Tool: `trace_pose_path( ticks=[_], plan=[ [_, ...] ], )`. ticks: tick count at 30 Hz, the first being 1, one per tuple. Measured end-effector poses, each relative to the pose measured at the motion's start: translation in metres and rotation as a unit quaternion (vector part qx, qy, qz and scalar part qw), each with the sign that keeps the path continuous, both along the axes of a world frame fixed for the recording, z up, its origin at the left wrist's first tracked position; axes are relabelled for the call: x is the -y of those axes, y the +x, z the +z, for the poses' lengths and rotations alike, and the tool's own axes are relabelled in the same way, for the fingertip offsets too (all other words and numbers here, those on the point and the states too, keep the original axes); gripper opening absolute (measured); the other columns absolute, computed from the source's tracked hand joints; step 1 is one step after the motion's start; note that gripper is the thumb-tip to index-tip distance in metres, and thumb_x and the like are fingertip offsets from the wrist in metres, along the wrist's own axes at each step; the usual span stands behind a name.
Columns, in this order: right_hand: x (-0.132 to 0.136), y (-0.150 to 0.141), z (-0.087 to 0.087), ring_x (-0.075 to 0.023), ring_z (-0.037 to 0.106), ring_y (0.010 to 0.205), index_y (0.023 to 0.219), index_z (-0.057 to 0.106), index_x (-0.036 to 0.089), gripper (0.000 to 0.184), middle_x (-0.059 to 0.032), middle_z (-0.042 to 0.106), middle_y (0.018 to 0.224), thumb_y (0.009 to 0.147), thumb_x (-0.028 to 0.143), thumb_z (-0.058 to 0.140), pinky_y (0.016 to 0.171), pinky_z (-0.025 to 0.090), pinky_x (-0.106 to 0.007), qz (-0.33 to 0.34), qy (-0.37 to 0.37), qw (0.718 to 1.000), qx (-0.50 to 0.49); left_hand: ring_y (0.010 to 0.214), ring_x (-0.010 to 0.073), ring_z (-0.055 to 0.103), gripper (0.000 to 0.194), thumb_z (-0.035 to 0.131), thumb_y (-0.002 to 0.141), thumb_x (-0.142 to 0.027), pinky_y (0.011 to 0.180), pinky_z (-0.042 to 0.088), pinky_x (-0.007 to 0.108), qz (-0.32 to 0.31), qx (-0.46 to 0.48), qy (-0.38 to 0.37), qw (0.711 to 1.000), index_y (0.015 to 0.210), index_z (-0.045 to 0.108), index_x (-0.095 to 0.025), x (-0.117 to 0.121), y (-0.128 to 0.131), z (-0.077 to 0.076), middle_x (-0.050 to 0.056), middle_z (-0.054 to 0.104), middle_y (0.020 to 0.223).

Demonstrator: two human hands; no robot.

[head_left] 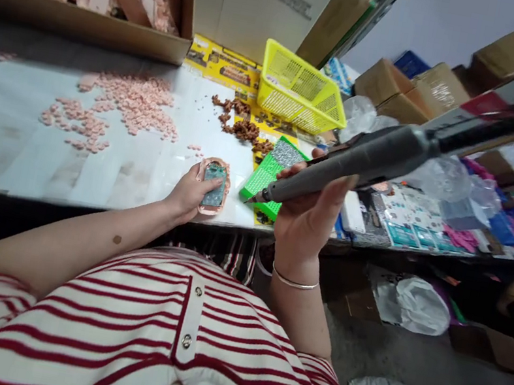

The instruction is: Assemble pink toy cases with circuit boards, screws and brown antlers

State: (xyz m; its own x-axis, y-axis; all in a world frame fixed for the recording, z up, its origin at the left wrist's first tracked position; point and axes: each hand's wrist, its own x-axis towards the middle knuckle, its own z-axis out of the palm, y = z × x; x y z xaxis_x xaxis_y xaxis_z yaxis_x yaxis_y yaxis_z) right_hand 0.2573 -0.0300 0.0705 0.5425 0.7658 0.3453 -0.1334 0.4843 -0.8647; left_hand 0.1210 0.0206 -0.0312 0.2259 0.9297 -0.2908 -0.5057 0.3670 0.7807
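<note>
My left hand grips a pink plastic shell with a green circuit board set in it, thumb lying across the board. My right hand is wrapped round a grey electric screwdriver, its cable running off to the upper right. The driver's tip points down left, over the near end of a green screw tray. Small silver screws fill the tray's far part. The bit's tip is apart from the shell; whether a screw sits on it is too small to tell.
Small pink parts lie heaped on the white table. Brown pieces sit behind the tray, near a yellow basket. A cardboard box of pink shells stands back left. Bags and boxes crowd the right.
</note>
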Motion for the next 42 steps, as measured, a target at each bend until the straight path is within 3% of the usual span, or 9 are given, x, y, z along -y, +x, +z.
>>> trace_pose_path(
  ticks=[2, 5, 13, 19, 28, 33, 42],
  plan=[
    [0.002, -0.008, -0.010, -0.0087, 0.060, 0.055, 0.083, 0.064, 0.023, 0.040, 0.0068, 0.059, 0.067, 0.069, 0.055, 0.083, 0.057, 0.052, -0.024, -0.018, 0.033, 0.998, 0.059, 0.071, 0.0146, 0.066, 0.044, 0.080, 0.067, -0.019, 0.070, 0.058, 0.031, -0.003, 0.009, 0.014, 1.000, 0.104, 0.056, -0.018, 0.000, 0.002, -0.002, 0.000, 0.068, 0.081],
    [0.003, -0.021, -0.023, -0.0086, 0.054, 0.046, 0.082, 0.062, 0.025, 0.027, 0.0094, 0.052, 0.059, 0.075, 0.045, 0.079, 0.052, 0.050, -0.025, -0.012, 0.054, 0.996, 0.075, 0.072, 0.0141, 0.066, 0.040, 0.075, 0.070, -0.014, 0.074, 0.057, 0.032, 0.014, 0.019, 0.012, 1.000, 0.105, 0.055, -0.018, 0.001, 0.004, -0.002, 0.000, 0.067, 0.082],
    [-0.004, -0.030, -0.032, -0.0083, 0.047, 0.038, 0.087, 0.058, 0.028, 0.021, 0.0126, 0.046, 0.052, 0.079, 0.043, 0.071, 0.042, 0.042, -0.025, -0.017, 0.084, 0.994, 0.071, 0.073, 0.0153, 0.064, 0.038, 0.071, 0.074, -0.011, 0.075, 0.054, 0.033, 0.002, 0.032, 0.002, 0.999, 0.108, 0.055, -0.017, 0.004, 0.006, 0.006, 0.002, 0.066, 0.083],
    [-0.008, -0.028, -0.043, -0.0092, 0.053, 0.042, 0.091, 0.063, 0.028, 0.016, 0.0108, 0.051, 0.054, 0.083, 0.038, 0.071, 0.046, 0.044, -0.025, -0.005, 0.104, 0.993, 0.056, 0.072, 0.0151, 0.063, 0.038, 0.072, 0.074, -0.012, 0.077, 0.054, 0.035, -0.007, 0.037, 0.003, 0.999, 0.108, 0.055, -0.018, 0.004, 0.006, 0.006, 0.002, 0.065, 0.082],
    [-0.010, -0.031, -0.041, -0.0086, 0.050, 0.040, 0.087, 0.059, 0.026, 0.020, 0.0116, 0.049, 0.052, 0.080, 0.040, 0.071, 0.043, 0.046, -0.025, -0.008, 0.099, 0.993, 0.067, 0.071, 0.0127, 0.062, 0.035, 0.070, 0.076, -0.010, 0.073, 0.054, 0.030, 0.009, 0.041, 0.002, 0.999, 0.106, 0.056, -0.018, 0.004, 0.007, 0.006, 0.000, 0.065, 0.082],
    [-0.012, -0.031, -0.042, -0.0088, 0.047, 0.039, 0.083, 0.058, 0.027, 0.022, 0.0117, 0.047, 0.050, 0.078, 0.043, 0.072, 0.042, 0.044, -0.025, -0.038, 0.096, 0.992, 0.076, 0.071, 0.0138, 0.063, 0.033, 0.070, 0.077, -0.011, 0.076, 0.055, 0.034, 0.015, 0.032, -0.008, 0.999, 0.107, 0.057, -0.019, 0.004, 0.008, 0.005, 0.001, 0.064, 0.082],
    [-0.012, -0.031, -0.040, -0.0086, 0.049, 0.040, 0.080, 0.059, 0.026, 0.013, 0.0107, 0.048, 0.052, 0.083, 0.035, 0.067, 0.043, 0.044, -0.024, -0.023, 0.118, 0.990, 0.072, 0.072, 0.0143, 0.063, 0.031, 0.069, 0.077, -0.011, 0.081, 0.057, 0.038, 0.024, 0.030, -0.017, 0.999, 0.105, 0.057, -0.019, 0.004, 0.009, 0.004, 0.000, 0.064, 0.082]
  ],
)
